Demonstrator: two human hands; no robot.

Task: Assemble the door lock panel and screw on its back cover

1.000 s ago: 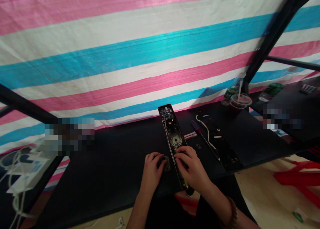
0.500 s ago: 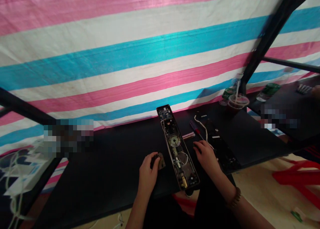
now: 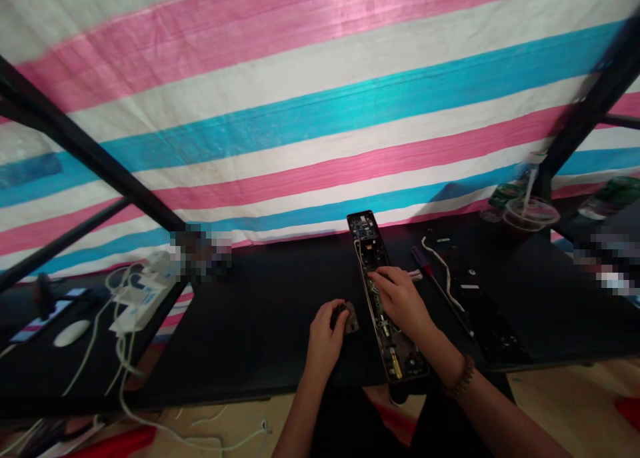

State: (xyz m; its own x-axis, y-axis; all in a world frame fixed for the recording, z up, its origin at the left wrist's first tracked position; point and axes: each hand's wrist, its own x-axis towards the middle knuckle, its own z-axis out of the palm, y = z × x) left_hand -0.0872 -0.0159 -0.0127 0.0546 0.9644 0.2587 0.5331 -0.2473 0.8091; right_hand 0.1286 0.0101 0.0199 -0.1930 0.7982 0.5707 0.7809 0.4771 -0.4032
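Observation:
A long, narrow black housing [image 3: 369, 305] lies open on the black table [image 3: 240, 331], with a circuit board [image 3: 363, 227], wires and a brass-coloured cylinder [image 3: 395, 365] inside. Over the middle of the housing is my right hand [image 3: 403, 298], fingers bent together at its inner parts; what they touch or hold is too small to tell. To the left of the housing, my left hand [image 3: 327, 335] grips a small dark metal part [image 3: 352, 318] between thumb and fingers, just above the table.
Right of the housing lie a screwdriver [image 3: 421, 261], a white cable [image 3: 443, 265] and a long black panel [image 3: 495, 318]. A plastic cup [image 3: 530, 215] and a bottle [image 3: 501, 201] stand at the back right. White power strips [image 3: 143, 301] with cables are at the left.
My right hand has moved left from beside the housing to over its middle. My left hand still holds the small part. The view has turned left.

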